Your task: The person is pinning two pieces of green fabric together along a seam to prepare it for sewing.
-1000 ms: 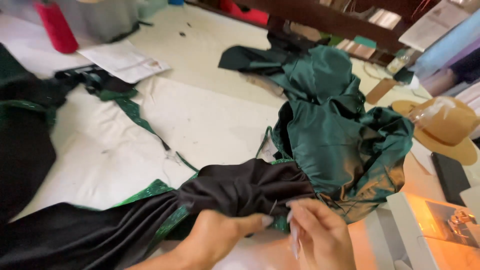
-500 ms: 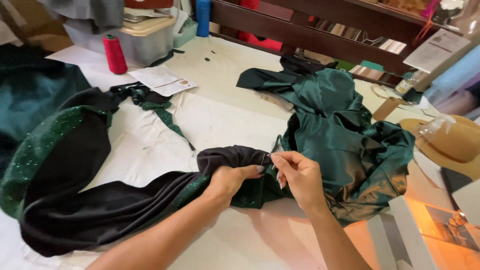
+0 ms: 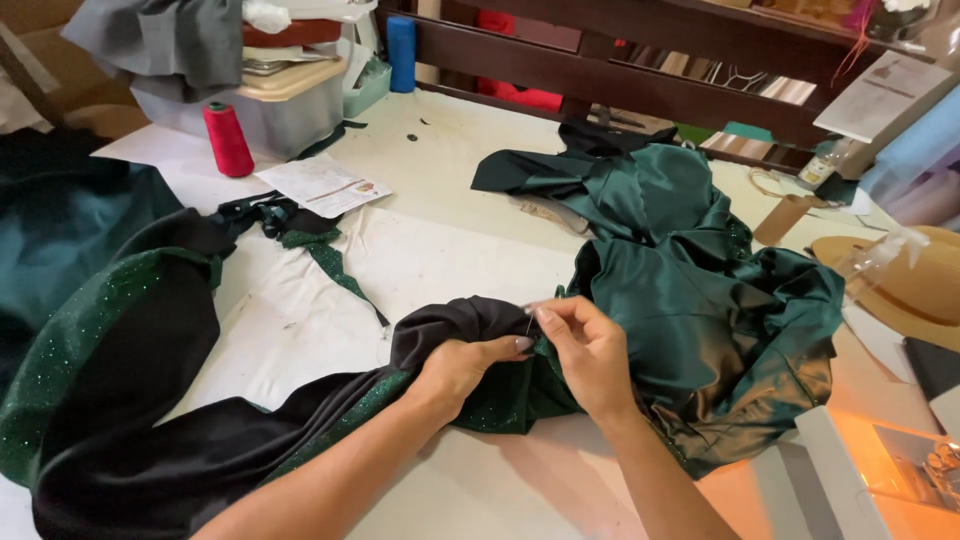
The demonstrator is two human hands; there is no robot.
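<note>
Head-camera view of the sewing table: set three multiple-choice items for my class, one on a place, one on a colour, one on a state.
1. Where does the red cone-shaped thread spool stand?
A. beside the clear plastic storage box
B. on the tan straw hat
C. between the hands

2. What colour is the shiny satin garment?
A. yellow
B. dark green
C. white

3. What is the left hand doing?
A. lying flat
B. gripping bunched black fabric
C. holding scissors

Answers: 1 A, it stands at the box's near side; 2 B, green folds right of the right hand; 3 B, fingers closed on the cloth.
</note>
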